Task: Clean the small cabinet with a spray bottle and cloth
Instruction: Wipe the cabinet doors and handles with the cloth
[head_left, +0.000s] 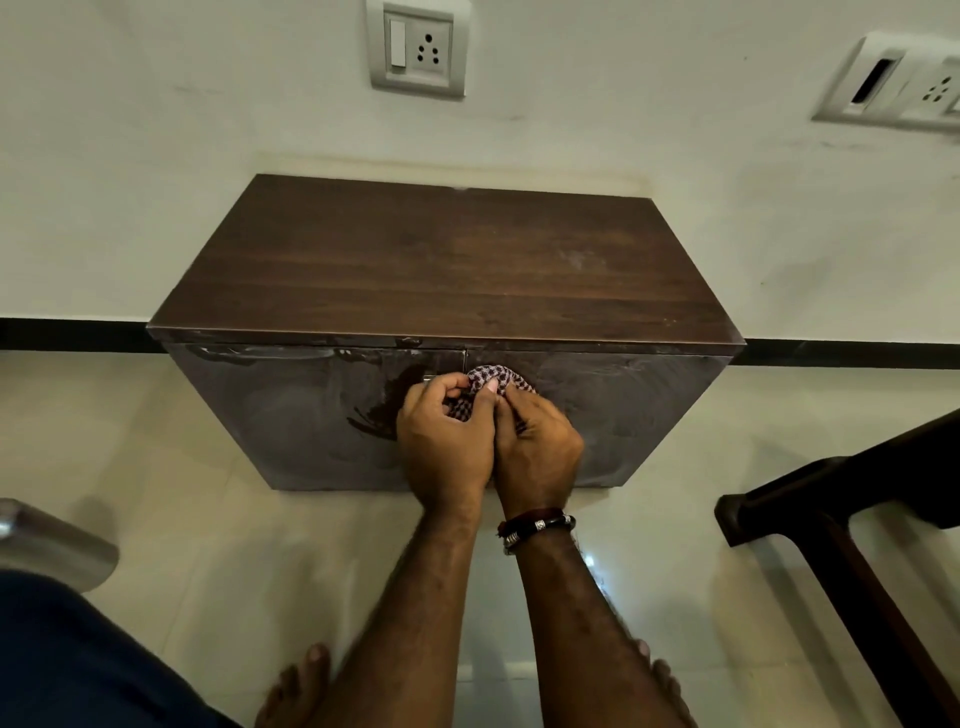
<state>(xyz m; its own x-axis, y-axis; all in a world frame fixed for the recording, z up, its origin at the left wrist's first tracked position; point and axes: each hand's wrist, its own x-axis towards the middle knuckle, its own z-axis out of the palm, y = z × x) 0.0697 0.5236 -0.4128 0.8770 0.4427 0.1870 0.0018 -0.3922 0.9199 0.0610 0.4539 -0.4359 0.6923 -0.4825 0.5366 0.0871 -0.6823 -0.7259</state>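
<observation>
Checkered cloth (491, 382) bunched, gripped by left hand (444, 434) and right hand (537, 441), against streaky cabinet (623, 410) front

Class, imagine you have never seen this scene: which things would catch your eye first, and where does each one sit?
First, the two hands, left hand and right hand, bunched together around a checked cloth against the front of the small cabinet at the centre. Next, the cabinet's front doors, smeared with pale streaks, below a dark wood-grain top. Then the socket plate on the wall above it.
</observation>
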